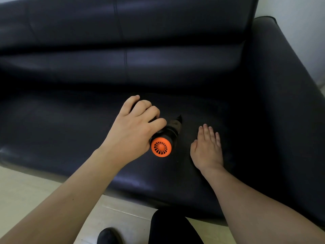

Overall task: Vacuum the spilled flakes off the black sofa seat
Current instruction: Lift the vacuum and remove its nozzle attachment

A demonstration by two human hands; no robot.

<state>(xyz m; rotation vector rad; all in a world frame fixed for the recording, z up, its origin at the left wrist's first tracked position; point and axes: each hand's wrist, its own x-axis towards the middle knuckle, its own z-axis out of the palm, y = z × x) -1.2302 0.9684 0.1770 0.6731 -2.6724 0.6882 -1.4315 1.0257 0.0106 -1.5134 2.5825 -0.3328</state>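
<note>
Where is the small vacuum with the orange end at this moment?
In the head view the vacuum lies mid-frame on the sofa seat, gripped by the left hand, with the open right hand flat just to its right.

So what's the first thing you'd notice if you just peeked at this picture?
The bright orange end cap of the small handheld vacuum jumps out against the black sofa seat, right in the middle. The left hand wraps around the vacuum, its nozzle pointing toward the backrest. Just to its right, the right hand lies flat and open on the seat.
</note>
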